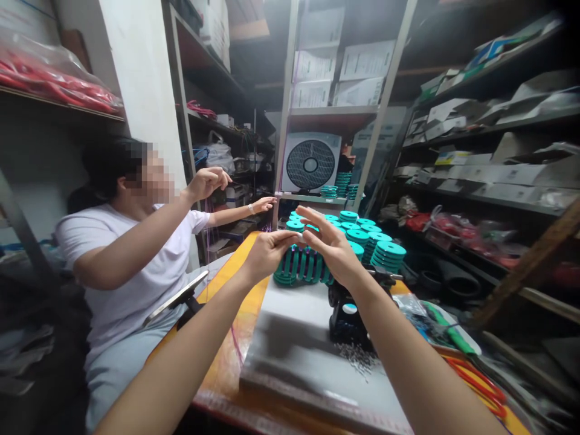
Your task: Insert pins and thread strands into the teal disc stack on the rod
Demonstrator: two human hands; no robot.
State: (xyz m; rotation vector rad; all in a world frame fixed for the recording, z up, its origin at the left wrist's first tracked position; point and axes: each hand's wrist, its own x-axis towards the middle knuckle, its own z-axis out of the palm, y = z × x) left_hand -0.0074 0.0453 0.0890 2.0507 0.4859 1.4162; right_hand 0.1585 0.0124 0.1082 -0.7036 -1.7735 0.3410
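Note:
My left hand [270, 252] is raised over the front of the teal spools, its thumb and fingers pinched together. A tiny pale bit shows at the fingertips, too small to name. My right hand [334, 246] is just beside it, fingers stretched out and apart, the thumb close to the left fingertips; whether they touch I cannot tell. Behind and below both hands are teal spools [390, 249] in several stacks, with a row of teal discs standing on edge [304, 269]. A black metal device [347, 317] stands under my right wrist, and small metal pieces [357, 357] lie before it.
A co-worker [118, 241] sits at the left with both arms raised, one hand reaching toward the spools. A grey board [290, 356] lies on the orange table [217, 368]. Orange cable [475, 380] lies at the right edge; a box fan [310, 164] stands behind.

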